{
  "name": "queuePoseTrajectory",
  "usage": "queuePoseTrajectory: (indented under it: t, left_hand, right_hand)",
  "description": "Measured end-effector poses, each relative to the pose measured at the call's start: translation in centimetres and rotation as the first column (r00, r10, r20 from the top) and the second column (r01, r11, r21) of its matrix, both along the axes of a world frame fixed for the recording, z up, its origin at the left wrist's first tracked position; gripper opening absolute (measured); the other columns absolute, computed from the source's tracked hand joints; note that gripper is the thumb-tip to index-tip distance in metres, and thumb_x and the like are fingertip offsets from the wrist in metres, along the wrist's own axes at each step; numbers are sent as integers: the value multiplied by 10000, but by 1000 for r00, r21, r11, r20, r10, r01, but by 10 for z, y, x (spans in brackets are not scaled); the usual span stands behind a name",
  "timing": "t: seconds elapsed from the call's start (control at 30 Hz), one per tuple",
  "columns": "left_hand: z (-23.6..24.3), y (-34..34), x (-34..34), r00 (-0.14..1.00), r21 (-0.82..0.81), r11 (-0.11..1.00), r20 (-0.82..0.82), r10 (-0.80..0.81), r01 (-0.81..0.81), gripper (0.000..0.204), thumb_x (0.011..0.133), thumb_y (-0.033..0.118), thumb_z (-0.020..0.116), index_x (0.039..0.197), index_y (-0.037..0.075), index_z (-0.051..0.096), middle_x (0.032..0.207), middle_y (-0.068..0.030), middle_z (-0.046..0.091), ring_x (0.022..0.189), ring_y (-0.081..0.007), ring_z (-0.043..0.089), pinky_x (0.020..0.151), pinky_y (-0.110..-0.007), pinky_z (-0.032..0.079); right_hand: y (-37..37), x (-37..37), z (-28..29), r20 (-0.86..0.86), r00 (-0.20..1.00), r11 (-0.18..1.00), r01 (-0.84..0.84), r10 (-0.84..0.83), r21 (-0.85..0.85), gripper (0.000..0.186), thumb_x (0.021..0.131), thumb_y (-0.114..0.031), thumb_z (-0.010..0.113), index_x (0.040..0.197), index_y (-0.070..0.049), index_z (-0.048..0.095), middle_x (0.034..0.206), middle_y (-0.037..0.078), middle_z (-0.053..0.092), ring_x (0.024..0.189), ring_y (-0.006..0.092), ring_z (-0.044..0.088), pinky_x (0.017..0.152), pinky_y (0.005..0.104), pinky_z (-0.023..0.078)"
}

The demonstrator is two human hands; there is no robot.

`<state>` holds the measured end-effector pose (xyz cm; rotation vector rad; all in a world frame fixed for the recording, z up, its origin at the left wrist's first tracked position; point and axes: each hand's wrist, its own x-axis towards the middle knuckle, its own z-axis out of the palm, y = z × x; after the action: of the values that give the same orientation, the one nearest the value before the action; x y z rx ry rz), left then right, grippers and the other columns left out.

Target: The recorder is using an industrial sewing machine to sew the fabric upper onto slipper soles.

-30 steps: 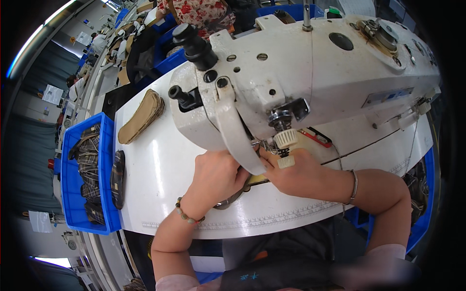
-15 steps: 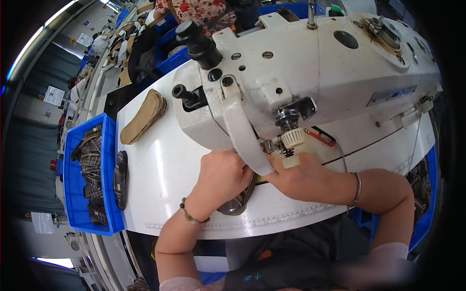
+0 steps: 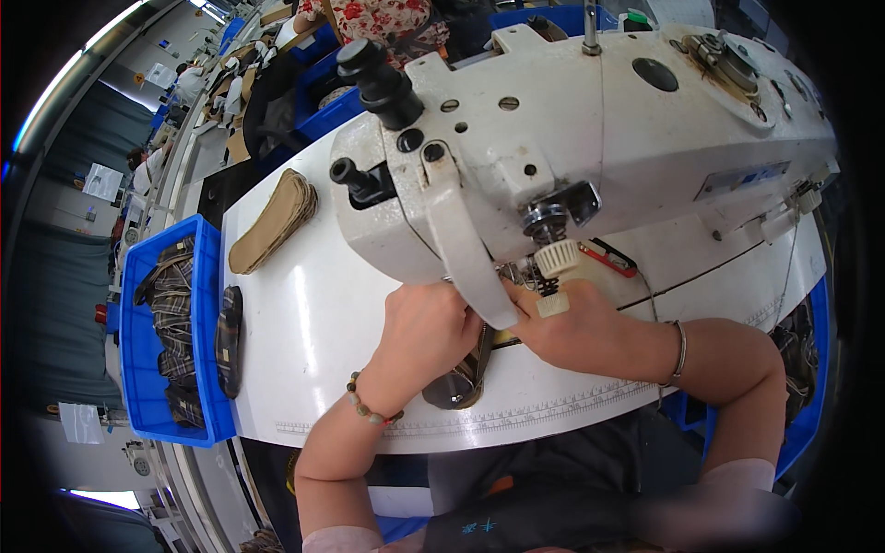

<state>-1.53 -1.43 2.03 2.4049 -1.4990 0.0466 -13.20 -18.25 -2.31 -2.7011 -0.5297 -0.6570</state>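
A white sewing machine stands over the table, and both my hands are close together under its head. My left hand is closed on a dark shoe upper, its rounded end sticking out toward me below the fingers. On the other side of the machine's curved white lever, my right hand is closed too, pinching the same piece near the presser foot. The lever and the tension knob hide the fingertips and the needle area.
To the left, a stack of brown sole-shaped pieces lies on the white table. A plaid shoe piece rests beside a blue bin of plaid pieces. Red-handled snips lie behind my right hand. Another blue bin stands far right.
The shoe upper's rounded end has shifted slightly right and up. My hands have stayed almost in place, the right one moving a little to the right.
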Motion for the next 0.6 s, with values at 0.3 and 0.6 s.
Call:
queuePoseTrajectory:
  t: [0.3, 0.6]
  left_hand:
    - [10, 8, 4, 979, -23, 1000, -203, 7, -12, 142, 807, 104, 697, 937, 91, 753, 740, -126, 694, 681, -353, 671, 626, -426, 546]
    - [12, 16, -4, 996, -81, 997, -85, -8, 1, 305, 731, 110, 823, 1028, 119, 756, 862, -85, 694, 761, -257, 681, 669, -368, 532]
  right_hand:
    - [-2, -4, 7, 28, 999, 992, -22, 26, -125, 107, 799, -128, 655, 857, -68, 588, 652, 41, 572, 545, 185, 638, 437, 316, 469]
    - [10, -5, -1, 163, 975, 976, -123, 153, -177, 107, 670, -178, 635, 676, -85, 582, 645, 34, 510, 499, 135, 555, 415, 291, 402]
